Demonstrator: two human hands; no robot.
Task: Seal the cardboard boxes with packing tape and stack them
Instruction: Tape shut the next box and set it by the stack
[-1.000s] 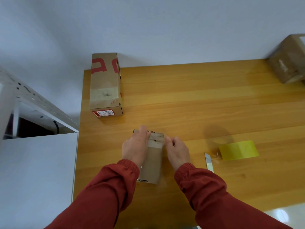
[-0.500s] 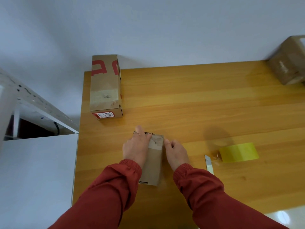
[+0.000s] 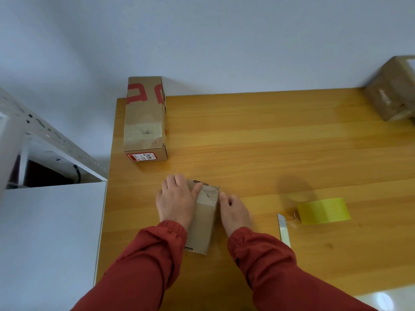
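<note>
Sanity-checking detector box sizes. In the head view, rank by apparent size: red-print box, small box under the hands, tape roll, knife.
1. red-print box
2. small box, partly covered
3. tape roll
4. knife
The small box sits nearer the camera, so its true rank is unsure.

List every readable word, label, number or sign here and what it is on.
Nothing reads as clear text.
Large red print on the long cardboard box: partial shapes, not legible.
Red-and-white barcode label on that box's end: too small to read.
Small box, far box: no print visible.
</note>
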